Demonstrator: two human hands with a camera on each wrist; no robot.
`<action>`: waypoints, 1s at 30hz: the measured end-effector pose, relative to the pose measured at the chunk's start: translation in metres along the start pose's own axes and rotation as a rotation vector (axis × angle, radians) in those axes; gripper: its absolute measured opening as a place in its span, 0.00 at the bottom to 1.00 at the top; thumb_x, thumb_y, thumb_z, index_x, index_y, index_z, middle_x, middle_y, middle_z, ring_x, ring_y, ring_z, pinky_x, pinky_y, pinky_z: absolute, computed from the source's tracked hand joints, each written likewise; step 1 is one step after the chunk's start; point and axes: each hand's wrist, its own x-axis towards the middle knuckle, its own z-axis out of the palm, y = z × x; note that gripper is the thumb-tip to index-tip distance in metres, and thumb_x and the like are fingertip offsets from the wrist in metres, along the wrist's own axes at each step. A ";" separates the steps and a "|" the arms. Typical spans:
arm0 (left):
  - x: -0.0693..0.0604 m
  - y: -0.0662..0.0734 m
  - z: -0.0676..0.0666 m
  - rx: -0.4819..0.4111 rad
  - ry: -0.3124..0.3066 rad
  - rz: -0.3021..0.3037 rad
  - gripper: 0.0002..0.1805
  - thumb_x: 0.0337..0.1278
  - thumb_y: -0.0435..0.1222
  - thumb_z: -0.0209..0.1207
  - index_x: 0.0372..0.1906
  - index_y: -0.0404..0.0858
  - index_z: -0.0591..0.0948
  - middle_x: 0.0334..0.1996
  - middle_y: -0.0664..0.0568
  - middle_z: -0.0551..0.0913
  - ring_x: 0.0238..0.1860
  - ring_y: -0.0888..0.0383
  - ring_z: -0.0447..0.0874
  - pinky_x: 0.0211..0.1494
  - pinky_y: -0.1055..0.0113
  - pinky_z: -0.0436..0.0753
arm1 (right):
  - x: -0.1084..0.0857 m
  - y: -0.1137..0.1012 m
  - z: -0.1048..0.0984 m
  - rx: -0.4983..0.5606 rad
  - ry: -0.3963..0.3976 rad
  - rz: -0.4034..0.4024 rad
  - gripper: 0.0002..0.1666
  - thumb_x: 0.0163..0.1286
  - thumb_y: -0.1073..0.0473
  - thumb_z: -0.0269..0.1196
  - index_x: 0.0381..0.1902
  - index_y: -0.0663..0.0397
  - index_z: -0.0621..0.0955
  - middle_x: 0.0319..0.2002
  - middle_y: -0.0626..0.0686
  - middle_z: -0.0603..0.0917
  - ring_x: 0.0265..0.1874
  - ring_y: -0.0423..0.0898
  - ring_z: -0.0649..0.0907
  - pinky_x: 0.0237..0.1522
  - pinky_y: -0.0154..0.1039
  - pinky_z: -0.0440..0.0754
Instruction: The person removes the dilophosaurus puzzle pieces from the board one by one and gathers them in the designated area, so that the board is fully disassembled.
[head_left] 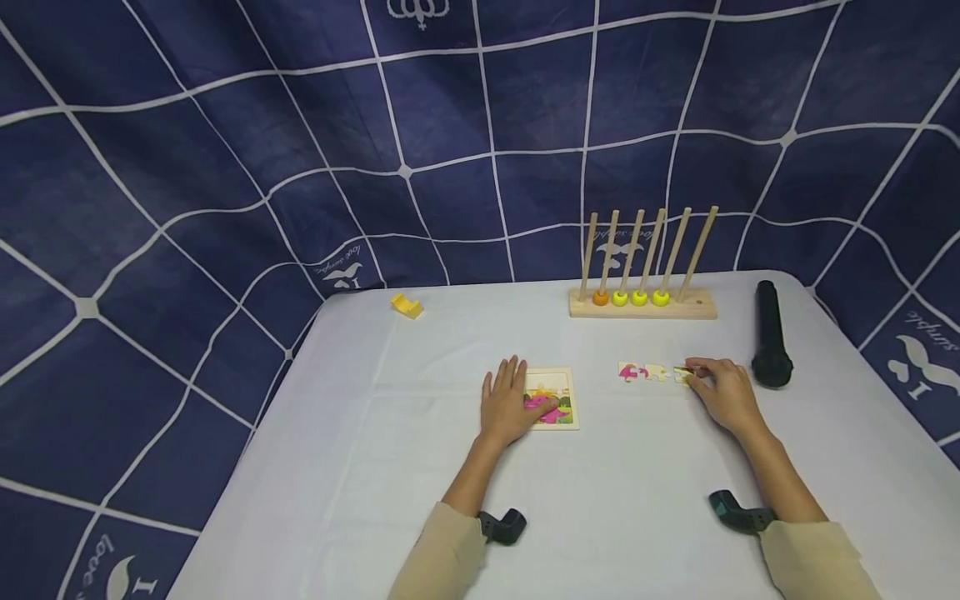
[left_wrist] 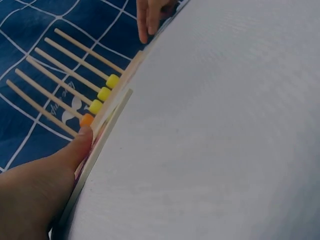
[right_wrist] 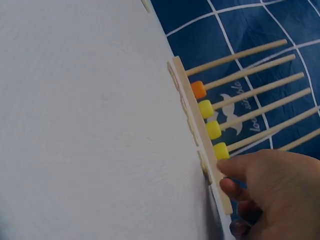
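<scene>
My left hand lies flat on a small square wooden puzzle board, fingers straight along its left side and thumb reaching across the pink and green picture. In the left wrist view that thumb presses on the board, seen nearly edge-on. To the right, my right hand pinches a small jigsaw piece between thumb and index finger, low over the white table. Left of it, a pink-and-white jigsaw piece and a pale jigsaw piece lie in a row. My fingers partly hide the pinched piece.
Behind the pieces stands a wooden peg rack with one orange bead and several yellow beads. A black microphone-shaped object lies at the right. Near the back left edge is a yellow block. A blue checked cloth hangs behind the white table.
</scene>
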 end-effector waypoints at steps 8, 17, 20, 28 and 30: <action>0.000 -0.014 -0.011 -0.238 -0.079 0.042 0.54 0.44 0.65 0.57 0.70 0.35 0.55 0.70 0.46 0.55 0.71 0.52 0.46 0.71 0.54 0.42 | 0.004 -0.030 0.008 0.081 0.006 0.023 0.16 0.63 0.66 0.59 0.50 0.64 0.78 0.34 0.57 0.78 0.30 0.50 0.68 0.29 0.41 0.60; -0.012 -0.044 -0.026 -0.379 -0.184 0.088 0.45 0.54 0.56 0.56 0.71 0.38 0.55 0.70 0.47 0.55 0.70 0.53 0.48 0.70 0.57 0.49 | 0.018 -0.077 0.040 0.166 -0.100 -0.085 0.15 0.62 0.65 0.62 0.48 0.59 0.81 0.30 0.52 0.79 0.25 0.46 0.70 0.27 0.39 0.67; -0.014 -0.050 -0.026 -0.395 -0.190 0.083 0.43 0.55 0.56 0.55 0.71 0.41 0.56 0.70 0.49 0.56 0.70 0.54 0.48 0.70 0.55 0.51 | 0.022 -0.098 0.055 0.186 -0.142 -0.116 0.15 0.62 0.63 0.62 0.48 0.55 0.82 0.30 0.49 0.80 0.29 0.46 0.73 0.32 0.40 0.71; -0.015 -0.050 -0.027 -0.306 -0.191 0.147 0.43 0.55 0.54 0.56 0.71 0.39 0.57 0.70 0.52 0.56 0.71 0.59 0.45 0.71 0.63 0.46 | 0.021 -0.145 0.096 0.294 -0.301 -0.209 0.17 0.61 0.61 0.64 0.49 0.55 0.81 0.27 0.43 0.79 0.30 0.45 0.73 0.32 0.40 0.72; -0.015 -0.050 -0.027 -0.282 -0.189 0.162 0.42 0.55 0.54 0.56 0.70 0.38 0.57 0.70 0.52 0.55 0.71 0.59 0.44 0.71 0.64 0.45 | 0.019 -0.151 0.105 0.302 -0.344 -0.208 0.18 0.60 0.59 0.65 0.50 0.55 0.81 0.26 0.42 0.78 0.29 0.43 0.73 0.34 0.41 0.73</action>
